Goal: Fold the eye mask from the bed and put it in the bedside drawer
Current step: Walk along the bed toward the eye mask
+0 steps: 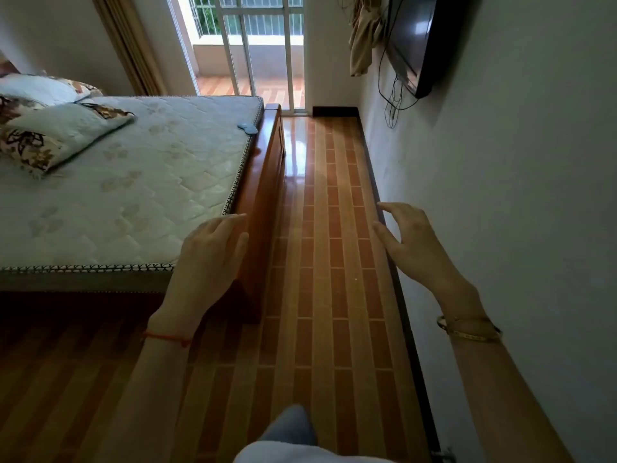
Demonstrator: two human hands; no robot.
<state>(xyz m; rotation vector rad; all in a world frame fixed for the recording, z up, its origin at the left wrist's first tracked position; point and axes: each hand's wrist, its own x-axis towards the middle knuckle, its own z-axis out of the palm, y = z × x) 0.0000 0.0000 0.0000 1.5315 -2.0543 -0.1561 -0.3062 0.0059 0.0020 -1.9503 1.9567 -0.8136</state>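
Note:
A small blue eye mask [247,128] lies flat on the bare quilted mattress [140,182], at its far corner next to the wooden footboard [263,182]. My left hand [208,255] hovers over the mattress's near corner, fingers loosely spread, holding nothing. My right hand [409,238] is raised over the floor by the wall, fingers apart and empty. Both hands are well short of the mask. No bedside drawer is in view.
Two patterned pillows [56,128] lie at the left of the bed. A tiled aisle [330,262] runs between the footboard and the white wall toward a glass balcony door [260,51]. A television [414,38] with dangling cables hangs on the right wall.

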